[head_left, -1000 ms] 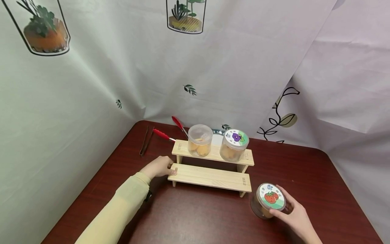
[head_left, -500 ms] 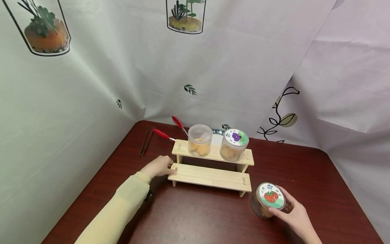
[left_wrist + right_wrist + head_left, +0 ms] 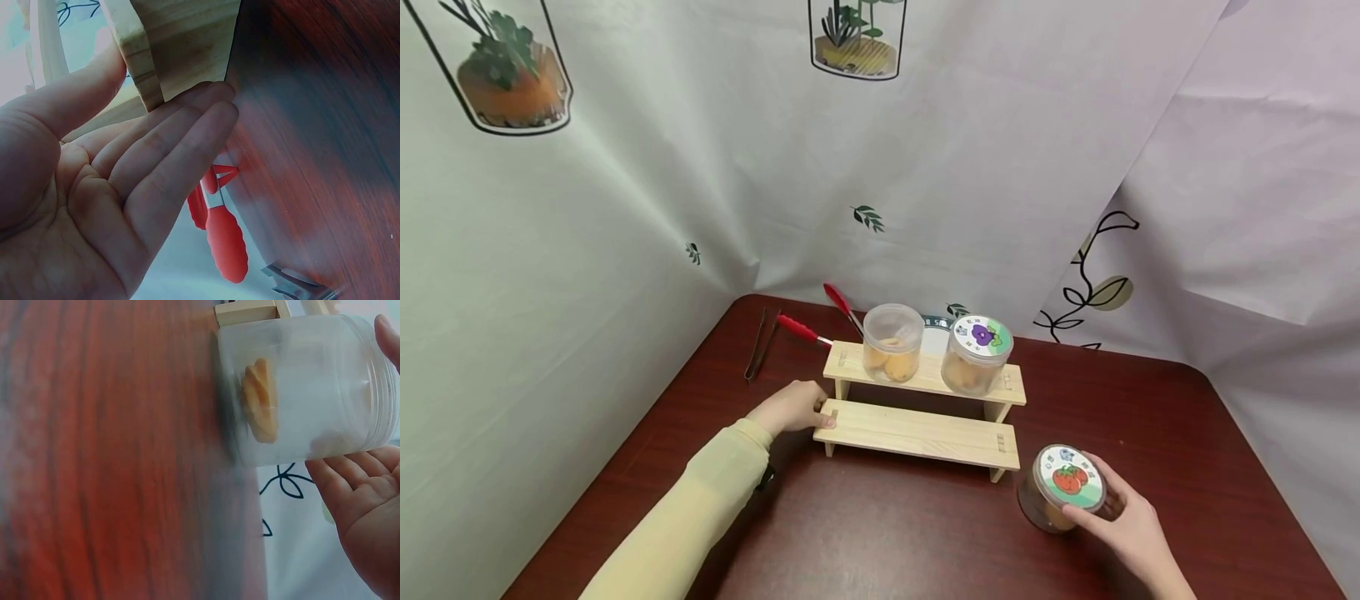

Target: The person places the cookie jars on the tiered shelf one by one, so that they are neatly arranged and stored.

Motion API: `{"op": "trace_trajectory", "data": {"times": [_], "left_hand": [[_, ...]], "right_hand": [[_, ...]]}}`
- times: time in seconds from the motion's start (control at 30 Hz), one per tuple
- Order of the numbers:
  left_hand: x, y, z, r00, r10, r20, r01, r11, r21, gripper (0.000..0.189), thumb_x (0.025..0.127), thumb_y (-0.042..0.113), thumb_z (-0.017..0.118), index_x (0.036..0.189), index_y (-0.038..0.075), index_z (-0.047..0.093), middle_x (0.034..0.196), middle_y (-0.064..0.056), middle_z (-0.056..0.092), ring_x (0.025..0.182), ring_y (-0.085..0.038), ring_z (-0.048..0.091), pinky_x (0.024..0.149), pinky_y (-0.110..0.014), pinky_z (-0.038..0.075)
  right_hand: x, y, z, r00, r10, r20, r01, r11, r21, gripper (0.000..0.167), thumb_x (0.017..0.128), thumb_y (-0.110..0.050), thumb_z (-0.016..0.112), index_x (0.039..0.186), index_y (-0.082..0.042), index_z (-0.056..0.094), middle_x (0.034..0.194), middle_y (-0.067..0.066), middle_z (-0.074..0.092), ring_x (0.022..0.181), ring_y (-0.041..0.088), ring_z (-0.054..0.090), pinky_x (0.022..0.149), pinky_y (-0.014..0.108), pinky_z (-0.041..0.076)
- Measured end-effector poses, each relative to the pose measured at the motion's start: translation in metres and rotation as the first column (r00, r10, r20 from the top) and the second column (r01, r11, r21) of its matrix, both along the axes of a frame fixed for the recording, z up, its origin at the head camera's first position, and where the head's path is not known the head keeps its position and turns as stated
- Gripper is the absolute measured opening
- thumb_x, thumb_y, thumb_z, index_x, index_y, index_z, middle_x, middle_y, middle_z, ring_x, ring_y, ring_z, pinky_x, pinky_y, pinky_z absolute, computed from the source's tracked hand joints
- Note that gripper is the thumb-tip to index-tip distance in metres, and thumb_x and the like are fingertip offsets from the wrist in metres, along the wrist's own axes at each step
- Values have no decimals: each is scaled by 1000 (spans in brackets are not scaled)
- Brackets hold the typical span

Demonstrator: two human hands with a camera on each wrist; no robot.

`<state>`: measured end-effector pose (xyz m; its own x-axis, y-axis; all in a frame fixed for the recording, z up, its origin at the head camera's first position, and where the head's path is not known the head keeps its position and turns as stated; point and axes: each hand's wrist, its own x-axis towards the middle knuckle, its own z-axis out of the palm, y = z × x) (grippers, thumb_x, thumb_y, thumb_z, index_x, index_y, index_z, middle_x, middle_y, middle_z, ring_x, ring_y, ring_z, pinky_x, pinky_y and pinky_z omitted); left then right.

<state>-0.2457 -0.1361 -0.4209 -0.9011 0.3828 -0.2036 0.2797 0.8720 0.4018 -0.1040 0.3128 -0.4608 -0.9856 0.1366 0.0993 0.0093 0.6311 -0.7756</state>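
My left hand (image 3: 793, 407) grips the left end of the lower board of a two-tier wooden shelf (image 3: 917, 433). In the left wrist view its thumb lies on top of the board and the fingers reach along the end support (image 3: 194, 44). My right hand (image 3: 1131, 525) holds a clear jar (image 3: 306, 387) near its lid, thumb on one side and fingers on the other. The lid (image 3: 1070, 477) carries a tomato picture, and a golden twisted pastry (image 3: 260, 400) shows inside. This jar stands right of the shelf, close over the table.
On the upper tier sit a lidless jar (image 3: 891, 342) with yellow pastries and a jar with a purple-flower lid (image 3: 977, 354). Behind are red-handled tongs (image 3: 797, 329), a plate (image 3: 934, 340) and thin metal tongs (image 3: 762, 346). A printed cloth (image 3: 1000, 167) backs the dark table (image 3: 865, 533).
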Motion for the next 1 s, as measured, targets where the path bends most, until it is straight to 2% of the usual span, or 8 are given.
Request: {"op": "trace_trajectory", "data": {"times": [0.43, 0.73, 1.0], "left_hand": [[1, 2, 0, 1000, 12, 2, -12, 1000, -8, 21, 81, 25, 75, 73, 9, 64, 57, 3, 39, 55, -11, 36, 53, -24, 28], [1, 2, 0, 1000, 11, -2, -11, 1000, -17, 21, 81, 25, 75, 75, 8, 64, 58, 2, 40, 56, -12, 38, 54, -25, 30], [1, 0, -2, 1000, 13, 1, -13, 1000, -20, 20, 81, 25, 75, 79, 8, 66, 60, 2, 46, 58, -13, 41, 56, -26, 33]], "right_hand": [[2, 4, 12, 998, 23, -64, -26, 999, -41, 74, 77, -15, 79, 140, -6, 42, 107, -34, 49, 92, -14, 52, 72, 9, 45], [0, 2, 28, 996, -5, -87, 4, 1000, -13, 75, 77, -17, 80, 141, -8, 42, 108, -36, 46, 92, -17, 50, 72, 7, 44], [-6, -1, 39, 993, 0, -118, 0, 1000, 0, 73, 77, -17, 80, 140, -8, 44, 104, -35, 49, 90, -15, 51, 72, 7, 43]]}}
